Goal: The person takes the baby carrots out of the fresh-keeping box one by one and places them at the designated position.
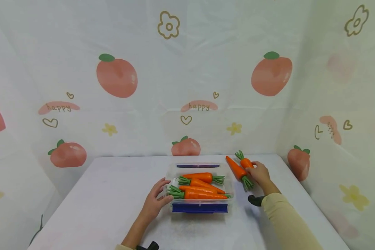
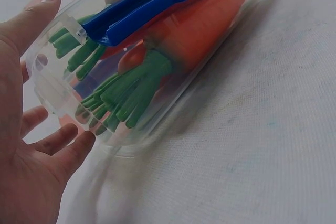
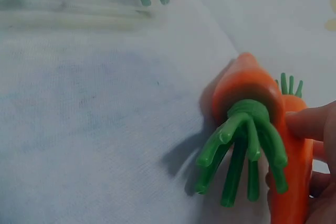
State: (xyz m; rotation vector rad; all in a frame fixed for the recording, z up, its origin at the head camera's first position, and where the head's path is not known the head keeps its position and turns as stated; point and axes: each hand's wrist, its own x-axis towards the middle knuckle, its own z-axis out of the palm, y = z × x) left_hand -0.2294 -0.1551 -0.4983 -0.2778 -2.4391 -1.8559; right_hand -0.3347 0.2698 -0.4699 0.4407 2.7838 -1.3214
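A clear plastic box (image 1: 231, 189) with blue latches stands on the table, several orange carrots with green stems (image 1: 203, 196) lying inside it. My left hand (image 1: 154, 201) is at the box's left end, its fingers spread along the clear wall (image 2: 123, 148) and its thumb near the top rim. To the right of the box, my right hand (image 1: 260, 173) grips a carrot (image 1: 246, 163) between thumb and fingers. Another carrot (image 1: 235, 168) lies right beside it on the table, its green stems (image 3: 241, 150) towards me. The tip of the gripped carrot is hidden by my hand in the head view.
A white cloth covers the table (image 1: 118, 194). Behind it hangs a pale backdrop (image 1: 150, 128) printed with fruit and flowers, which also runs down both sides. One blue latch (image 1: 200, 208) faces me, hanging out from the box's front.
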